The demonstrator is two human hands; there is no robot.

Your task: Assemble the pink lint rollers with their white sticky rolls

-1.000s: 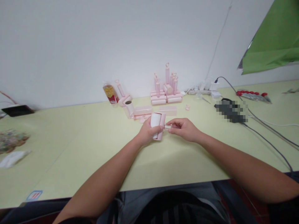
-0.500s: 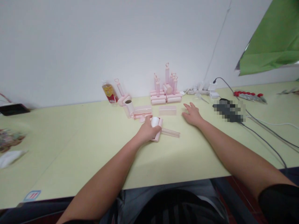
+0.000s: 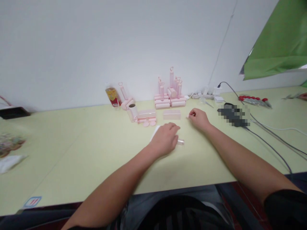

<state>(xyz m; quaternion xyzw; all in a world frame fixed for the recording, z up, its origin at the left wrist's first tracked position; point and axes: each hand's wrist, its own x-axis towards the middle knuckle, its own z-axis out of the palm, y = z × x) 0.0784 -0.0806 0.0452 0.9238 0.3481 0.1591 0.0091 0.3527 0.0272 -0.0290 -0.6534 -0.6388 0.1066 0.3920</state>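
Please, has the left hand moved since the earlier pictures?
Yes, to the right. Judged against the pink translucent cover, the left hand was clearly to the left before; now it is nearly straight in front of that cover.

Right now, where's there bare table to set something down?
Widest: the tabletop between the white item and your left forearm. Smaller: front patch between that and your right forearm. Crowded: around the pink rollers by the wall.
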